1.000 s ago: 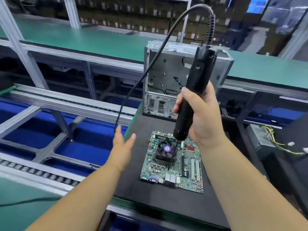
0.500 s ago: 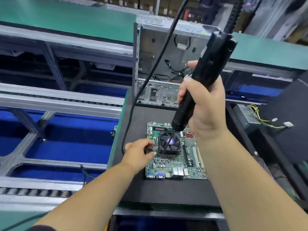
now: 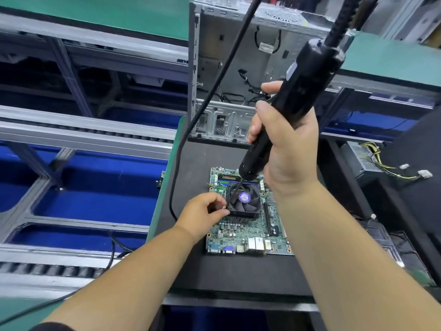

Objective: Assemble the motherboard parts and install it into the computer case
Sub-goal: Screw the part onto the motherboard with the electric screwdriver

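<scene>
1. Motherboard (image 3: pixel 241 232) flat on the dark mat (image 3: pixel 191 168), just in front of the open computer case (image 3: pixel 229 68); case upright at the mat's far edge, board not yet inside it.
2. Cooler fan (image 3: pixel 244 199) seated on the motherboard's middle; left hand (image 3: pixel 202 212) at the fan's near-left corner, fingers curled, thumb and forefinger seemingly pinching the corner beside a small screw (image 3: pixel 224 207); exact contact too small to settle.
3. Electric screwdriver (image 3: pixel 286 111) gripped by the right hand (image 3: pixel 284 149) above the motherboard's far edge, fingers wrapped tight round the black barrel; cable (image 3: pixel 191 130) trailing down the motherboard's left side.
4. Key relation: tool's long axis tilted, top leaning up and right, thin bit (image 3: pixel 233 194) slanting down-left across the fan toward that corner screw; tip just beside the screw, whether seated cannot be told.
5. Likely step: fastening the cooler; needs the bit squared over the screw head; slip risk onto fan blades or left fingertips, nearest the tip.
</scene>
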